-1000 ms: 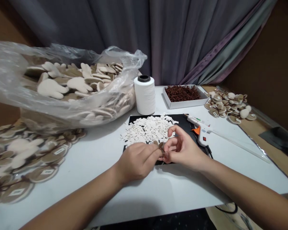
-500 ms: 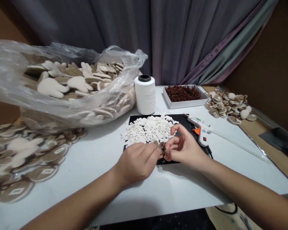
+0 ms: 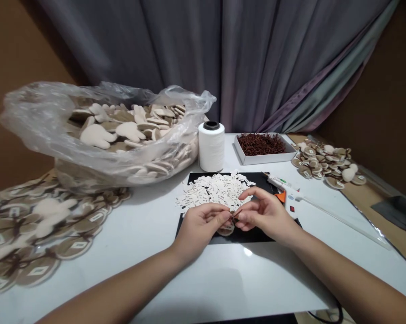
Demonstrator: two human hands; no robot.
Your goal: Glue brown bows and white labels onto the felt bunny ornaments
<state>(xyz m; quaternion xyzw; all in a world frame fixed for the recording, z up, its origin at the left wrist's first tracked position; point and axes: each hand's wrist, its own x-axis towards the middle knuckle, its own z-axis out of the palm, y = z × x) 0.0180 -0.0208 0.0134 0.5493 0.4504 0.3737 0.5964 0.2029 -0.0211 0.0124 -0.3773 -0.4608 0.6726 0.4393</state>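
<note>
My left hand [image 3: 198,229] is closed in a pinch over the front of a black mat [image 3: 196,236]. Below its fingertips hangs a small brown felt piece [image 3: 227,229], partly covered by the hand. Thin dark-brown cord [image 3: 236,213] runs between the two hands. My right hand [image 3: 265,215] pinches the cord between thumb and fingers, its forefinger raised and bent. Just beyond the fingertips lies a heap of small white printed labels [image 3: 212,189] on the mat.
A clear plastic bag [image 3: 30,121] of felt rabbit-head shapes stands at left. Labelled felt pieces with brown bows [image 3: 74,246] lie in front of it; another pile [image 3: 324,157] lies at right. A white thread cone [image 3: 211,148], box of brown bows [image 3: 261,145] and glue gun [image 3: 292,195] stand behind.
My left hand has turned from a knuckles-up grip to a pinch with the thumb showing. The felt piece now hangs below the fingers. The whole view has shifted slightly.
</note>
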